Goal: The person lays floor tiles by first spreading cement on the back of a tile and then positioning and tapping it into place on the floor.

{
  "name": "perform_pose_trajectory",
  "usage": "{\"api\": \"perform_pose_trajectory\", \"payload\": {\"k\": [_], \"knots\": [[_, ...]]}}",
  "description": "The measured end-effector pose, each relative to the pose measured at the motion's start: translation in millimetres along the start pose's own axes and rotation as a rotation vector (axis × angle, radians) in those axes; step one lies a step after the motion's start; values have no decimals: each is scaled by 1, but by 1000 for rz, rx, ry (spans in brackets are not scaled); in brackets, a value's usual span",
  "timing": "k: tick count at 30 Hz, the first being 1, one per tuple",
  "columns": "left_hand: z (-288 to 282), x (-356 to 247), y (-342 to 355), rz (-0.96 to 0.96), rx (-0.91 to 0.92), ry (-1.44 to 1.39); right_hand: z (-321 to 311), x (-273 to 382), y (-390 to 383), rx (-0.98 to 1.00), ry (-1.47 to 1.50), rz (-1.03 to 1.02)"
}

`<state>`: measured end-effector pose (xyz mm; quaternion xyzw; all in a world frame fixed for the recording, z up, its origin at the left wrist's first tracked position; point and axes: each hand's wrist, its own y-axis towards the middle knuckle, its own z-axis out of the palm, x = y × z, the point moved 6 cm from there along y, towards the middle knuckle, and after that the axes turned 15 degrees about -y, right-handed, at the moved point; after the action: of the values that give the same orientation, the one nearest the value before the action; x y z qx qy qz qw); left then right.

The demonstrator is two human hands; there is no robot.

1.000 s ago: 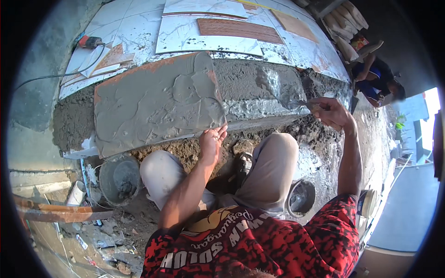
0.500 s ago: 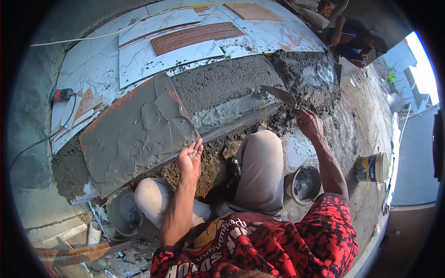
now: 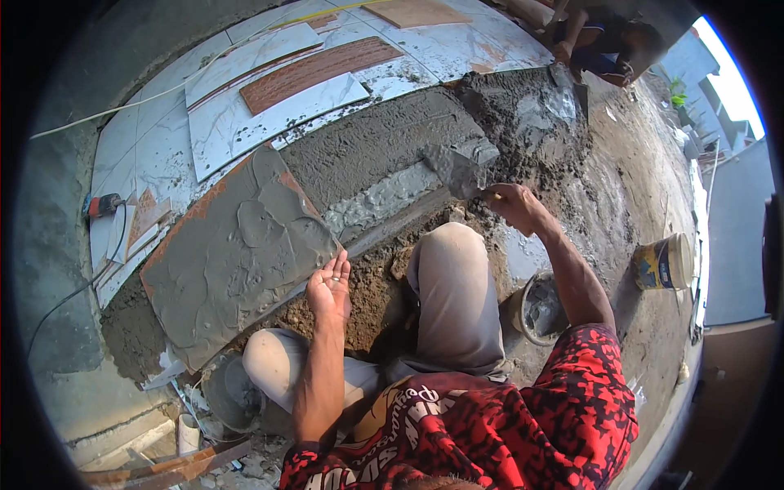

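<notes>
My left hand (image 3: 329, 287), palm turned up, holds the near right corner of a large tile (image 3: 237, 253) by its edge. Grey mortar coats the tile's upturned face, and its orange-brown body shows along the rims. In my right hand (image 3: 516, 206) is a trowel (image 3: 457, 171), gripped by its handle, which my fingers mostly hide. Its mortar-smeared blade lies over the right end of the step edge. Beside the tile, a bed of wet mortar (image 3: 384, 139) covers the step, with a paler, wetter strip (image 3: 380, 196) along its front edge.
White marbled tiles (image 3: 163, 139) and a brown strip tile (image 3: 318, 73) lie beyond the step. A mortar bucket (image 3: 543, 306) stands by my right knee, another (image 3: 233, 392) by my left. Farther right is a yellow-blue pail (image 3: 663, 263). Another person (image 3: 608, 45) crouches at far right.
My right hand and trowel have moved left and slightly down; the blade now lies flatter over the mortar edge. My left hand stays at the tile's corner. The view has shifted slightly.
</notes>
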<state>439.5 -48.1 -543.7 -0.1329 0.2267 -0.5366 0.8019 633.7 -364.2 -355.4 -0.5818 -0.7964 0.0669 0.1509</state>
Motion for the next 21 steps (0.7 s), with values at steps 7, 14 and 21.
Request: {"api": "perform_pose_trajectory", "payload": {"k": [7,14,21], "knots": [[6,6,-3,-14,-51,28,14,-72,37,35,57,37],[5,7,1,-37,-4,35,34,-127,71,56,546,112],[1,2,0,-32,-42,40,34,-40,52,311,434,-121]]}}
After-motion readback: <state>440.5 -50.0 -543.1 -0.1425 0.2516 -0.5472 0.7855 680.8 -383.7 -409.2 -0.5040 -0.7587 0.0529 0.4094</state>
